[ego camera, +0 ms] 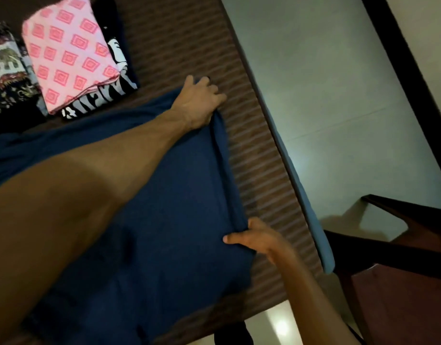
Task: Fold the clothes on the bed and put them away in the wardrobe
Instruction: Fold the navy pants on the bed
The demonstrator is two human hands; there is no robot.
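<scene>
two bare hands are showing, and four pieces of cloth are lying on the brown ribbed bedspread (249, 135): one large dark navy soft-knit garment (179, 220) spreading from the centre toward 7 o'clock, and three folded pieces gathering at 10 to 11 o'clock. of those three, a pink square-patterned folded cotton cloth (70, 53) is lying on top of a black folded garment with white lettering (114, 78), its printed edge peeking out below and to the right, and a dark elephant-print folded fabric (7, 68) is sitting just beside them at 9 o'clock, partly cut off by the frame edge. the navy garment is looking smooth and matte, roughly rectangular, with a rolled fold running along its edge from 12 toward 4 o'clock. the left hand (199, 100), reaching across from 8 o'clock on a long bare forearm, is pinching the far end of that fold, its thumb side tucking under the cloth while the fingers are curling down onto the bedspread. the right hand (256, 235), at 4 o'clock, is gripping the near end of the same fold, thumb lying flat on top and fingers hiding beneath. a dark wooden frame (413, 220) is standing at 3 to 4 o'clock beyond the bed's edge, against a pale wall (326, 83).
</scene>
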